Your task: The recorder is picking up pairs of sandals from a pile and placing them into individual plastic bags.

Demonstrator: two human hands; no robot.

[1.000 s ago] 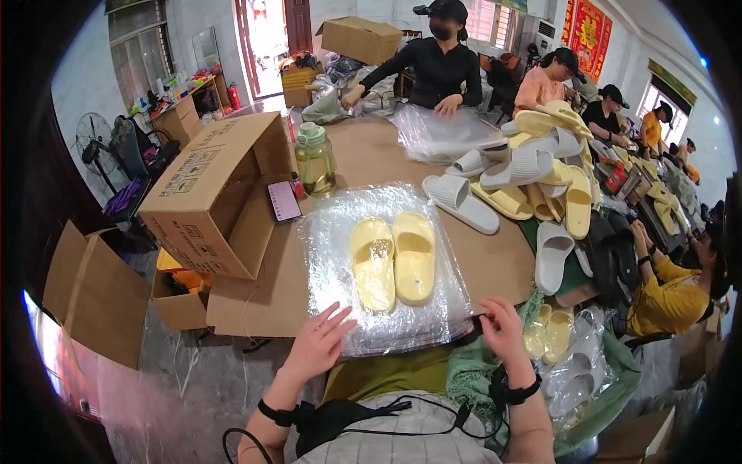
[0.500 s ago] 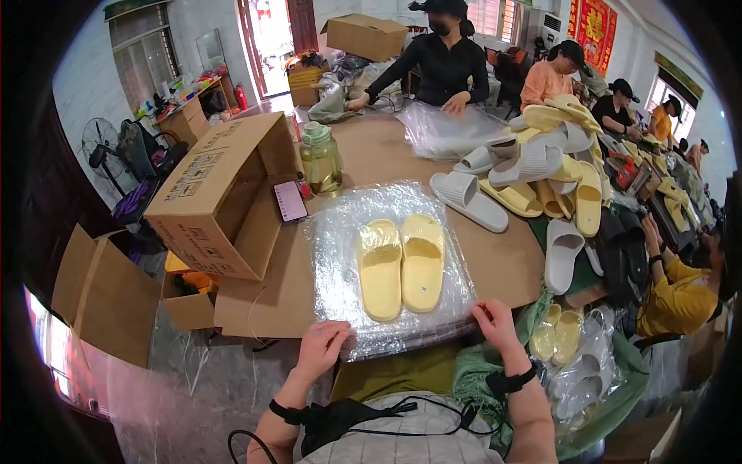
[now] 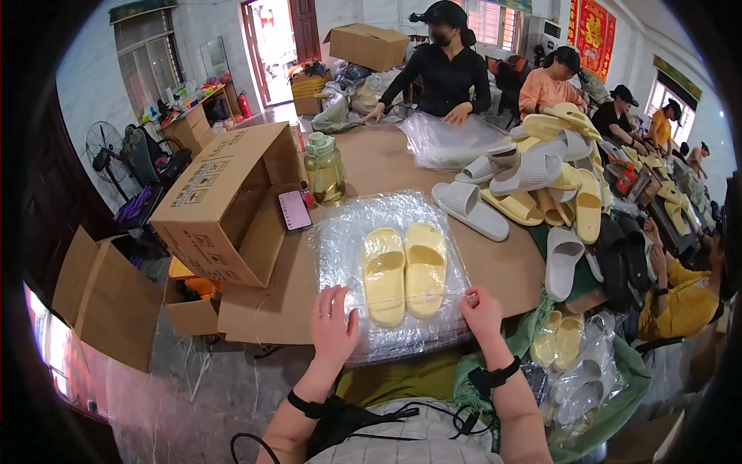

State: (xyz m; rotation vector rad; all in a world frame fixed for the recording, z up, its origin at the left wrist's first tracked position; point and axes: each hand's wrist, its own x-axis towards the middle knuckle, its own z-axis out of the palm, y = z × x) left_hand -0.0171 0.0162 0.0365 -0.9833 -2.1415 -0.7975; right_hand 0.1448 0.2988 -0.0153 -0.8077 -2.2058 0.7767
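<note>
Both hands have come closer together along the near edge of the clear plastic bag (image 3: pixel 390 271) since a second ago, when they rested lower and wider apart. Now the left hand (image 3: pixel 334 323) lies flat on the bag's near left corner, fingers spread and pressing the film down, holding nothing closed in its grip. Just to its right, inside the bag, sits the pair of yellow slippers (image 3: pixel 404 271), side by side with toes pointing away from the person. On the far side of the slippers from the left hand, the right hand (image 3: pixel 481 311) rests on the bag's near right corner with fingers curled, pinching the plastic edge. Ahead of both hands the bag lies on the brown surface (image 3: pixel 502 267). Beyond the left hand, further left, stands an open cardboard box (image 3: pixel 220 205) with a phone (image 3: pixel 294 210) leaning by it, and a jar with a green lid (image 3: pixel 325 168) behind. Beyond the right hand lies a heap of white and yellow slippers (image 3: pixel 533 182). Across the surface, a person in black (image 3: pixel 444 73) handles more plastic bags.
</note>
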